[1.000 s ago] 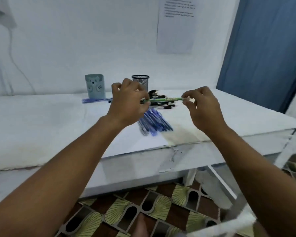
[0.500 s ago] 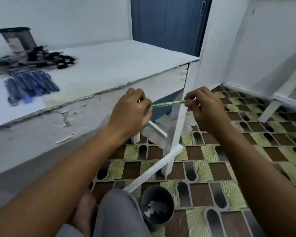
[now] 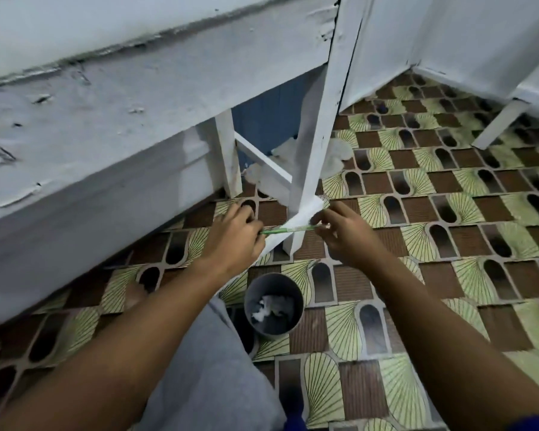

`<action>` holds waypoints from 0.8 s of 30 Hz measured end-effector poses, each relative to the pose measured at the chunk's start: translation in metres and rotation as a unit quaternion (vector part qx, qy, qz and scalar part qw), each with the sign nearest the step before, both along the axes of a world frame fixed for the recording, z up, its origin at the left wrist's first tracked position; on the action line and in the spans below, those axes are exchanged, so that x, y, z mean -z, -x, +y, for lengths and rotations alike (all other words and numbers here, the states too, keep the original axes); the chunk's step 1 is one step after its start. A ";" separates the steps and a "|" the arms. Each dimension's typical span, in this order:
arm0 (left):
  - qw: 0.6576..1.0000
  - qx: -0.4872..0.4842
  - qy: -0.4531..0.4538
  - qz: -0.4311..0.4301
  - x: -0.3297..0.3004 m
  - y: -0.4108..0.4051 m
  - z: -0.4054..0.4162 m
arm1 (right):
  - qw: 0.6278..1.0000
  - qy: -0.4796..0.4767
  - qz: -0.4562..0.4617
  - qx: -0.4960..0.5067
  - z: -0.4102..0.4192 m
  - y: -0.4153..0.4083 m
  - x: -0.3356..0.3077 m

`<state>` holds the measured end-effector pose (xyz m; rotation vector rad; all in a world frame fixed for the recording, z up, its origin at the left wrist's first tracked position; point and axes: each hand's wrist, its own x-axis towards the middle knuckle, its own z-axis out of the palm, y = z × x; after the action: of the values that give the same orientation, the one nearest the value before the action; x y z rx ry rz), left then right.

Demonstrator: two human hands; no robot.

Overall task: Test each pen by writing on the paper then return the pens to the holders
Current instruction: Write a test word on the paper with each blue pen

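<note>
A thin green pen (image 3: 285, 229) lies level between my two hands, low above the floor in front of the table leg. My left hand (image 3: 232, 234) grips its left end with curled fingers. My right hand (image 3: 344, 233) pinches its right end between thumb and fingertips. The paper, the pen holders and the other pens on the tabletop are out of view.
The white table's front edge (image 3: 112, 98) fills the upper left, its leg (image 3: 315, 157) and crossbar just behind my hands. A small grey bin (image 3: 274, 306) with crumpled paper stands on the patterned floor below my hands. My grey-clad knee (image 3: 206, 362) is beside it.
My view has swung down and right from the tabletop to the floor. Both hands have carried the green pen down off the table's edge to above the bin.
</note>
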<state>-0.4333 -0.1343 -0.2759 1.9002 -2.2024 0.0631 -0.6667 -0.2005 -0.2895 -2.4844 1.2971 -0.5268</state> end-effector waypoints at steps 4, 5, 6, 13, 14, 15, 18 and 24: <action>0.998 -0.011 -0.055 0.002 0.015 0.000 0.005 | 0.999 -0.045 0.017 -0.002 0.007 -0.002 0.022; 0.997 -0.014 -0.074 -0.002 0.018 0.000 0.006 | 0.998 -0.058 0.027 0.003 0.008 -0.003 0.025; 0.996 -0.017 -0.093 -0.010 0.020 -0.001 0.007 | 0.995 -0.083 0.049 0.011 0.010 -0.002 0.029; 0.993 -0.044 -0.105 -0.016 0.020 -0.014 0.010 | 0.980 -0.153 0.122 0.037 0.011 -0.007 0.036; 0.994 -0.048 -0.100 -0.014 0.018 -0.016 0.009 | 0.983 -0.140 0.114 0.040 0.008 -0.012 0.031; 0.994 -0.053 -0.096 -0.013 0.015 -0.019 0.008 | 0.986 -0.122 0.105 0.040 0.005 -0.017 0.024; 0.994 -0.062 -0.091 -0.006 0.001 -0.025 0.006 | 0.995 -0.071 0.069 0.028 -0.005 -0.035 0.000; 0.997 -0.070 -0.011 0.044 -0.060 -0.041 -0.004 | 1.000 0.007 -0.007 0.016 -0.019 -0.069 -0.067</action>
<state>-0.3925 -0.1382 -0.2158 2.0266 -2.0199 -0.0222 -0.5975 -0.2191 -0.2228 -2.4700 1.3355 -0.5611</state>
